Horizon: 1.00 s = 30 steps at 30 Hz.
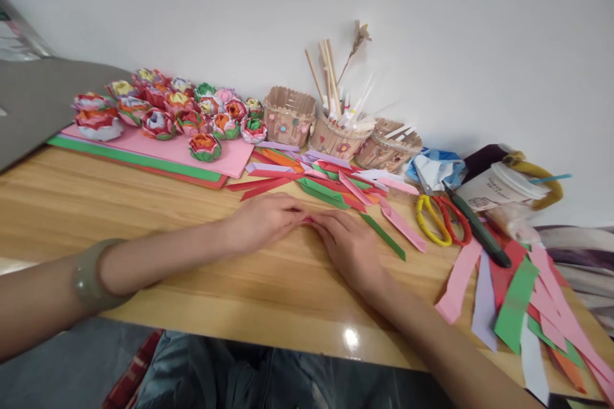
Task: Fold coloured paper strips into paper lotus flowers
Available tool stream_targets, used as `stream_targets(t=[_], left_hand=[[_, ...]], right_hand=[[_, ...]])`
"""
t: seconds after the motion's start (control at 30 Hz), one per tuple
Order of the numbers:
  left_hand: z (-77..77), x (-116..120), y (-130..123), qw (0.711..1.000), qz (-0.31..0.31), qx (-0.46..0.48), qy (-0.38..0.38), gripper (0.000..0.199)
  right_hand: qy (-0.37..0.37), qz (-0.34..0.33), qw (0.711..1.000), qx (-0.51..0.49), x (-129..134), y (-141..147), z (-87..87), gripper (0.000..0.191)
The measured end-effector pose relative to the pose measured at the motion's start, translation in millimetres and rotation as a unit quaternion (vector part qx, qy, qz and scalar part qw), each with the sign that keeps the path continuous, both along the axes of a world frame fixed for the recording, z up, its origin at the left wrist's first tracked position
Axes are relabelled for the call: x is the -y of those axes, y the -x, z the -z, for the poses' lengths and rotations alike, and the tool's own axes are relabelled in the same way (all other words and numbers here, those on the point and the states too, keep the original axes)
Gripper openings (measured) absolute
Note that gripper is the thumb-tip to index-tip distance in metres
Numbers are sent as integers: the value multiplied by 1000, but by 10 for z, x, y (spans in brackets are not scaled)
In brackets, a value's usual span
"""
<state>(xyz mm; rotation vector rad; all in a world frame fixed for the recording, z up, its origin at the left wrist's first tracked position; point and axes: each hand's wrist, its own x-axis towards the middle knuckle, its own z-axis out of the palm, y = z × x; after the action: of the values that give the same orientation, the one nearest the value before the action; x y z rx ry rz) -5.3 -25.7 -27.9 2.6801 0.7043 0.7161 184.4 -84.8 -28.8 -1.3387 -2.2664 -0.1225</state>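
My left hand (pixel 266 220) and my right hand (pixel 349 244) meet over the middle of the wooden table, fingertips pinched together on a small pink paper piece (pixel 307 220). Most of that piece is hidden by the fingers. Just beyond my hands lies a loose pile of folded paper strips in red, green, pink, purple and orange (pixel 323 190). A thin green strip (pixel 384 238) rests right of my right hand. A bracelet (pixel 98 275) circles my left wrist.
Paper flowers (pixel 204 147) stand on stacked coloured sheets (pixel 230 156) at the back left. Decorated baskets (pixel 289 118) line the wall. Scissors (pixel 434 220), a dark green-handled tool (pixel 480 230), a white cup (pixel 501 186) and flat paper strips (pixel 517 307) lie on the right.
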Motion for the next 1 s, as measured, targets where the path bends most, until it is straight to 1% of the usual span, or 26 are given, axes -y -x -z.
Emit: stream_targets(t=[0.07,0.1,0.2,0.27,0.37,0.47,0.53,0.7,0.8,1.0], left_hand=[[-11,19,4,1000,8,-19,-20,34],[-19,29,5,1000,6,-22,-18,34],[-41,58,6,1000,-5,-16,21,31],[-47,68,9,1000,3,-14,27,30],[-46,62,17,1000,20,-6,13,30],[-48,34,17,1000,17,19,16,27],[-55,7,8,999,16,28,17,27],[-70,-74,-23,1000,-7,6,11,27],[-57,-97,-26,1000,-12,-19,1,29],[46,-61,-11,995,-45,-75,-39,31]], right_hand=[[-7,-18,999,30,23,-20,6,21],[-7,-25,999,44,37,-30,5,22],[-5,-50,995,86,80,-48,-20,25],[-3,-66,992,106,96,-51,-51,26],[7,-67,995,76,85,-50,-102,24],[49,-48,997,25,37,-49,-146,20],[71,-37,996,30,-1,-50,-166,21],[68,-46,989,126,-62,-44,-171,32],[67,-43,982,173,-61,-12,-175,34],[87,-6,962,258,-25,81,-242,38]])
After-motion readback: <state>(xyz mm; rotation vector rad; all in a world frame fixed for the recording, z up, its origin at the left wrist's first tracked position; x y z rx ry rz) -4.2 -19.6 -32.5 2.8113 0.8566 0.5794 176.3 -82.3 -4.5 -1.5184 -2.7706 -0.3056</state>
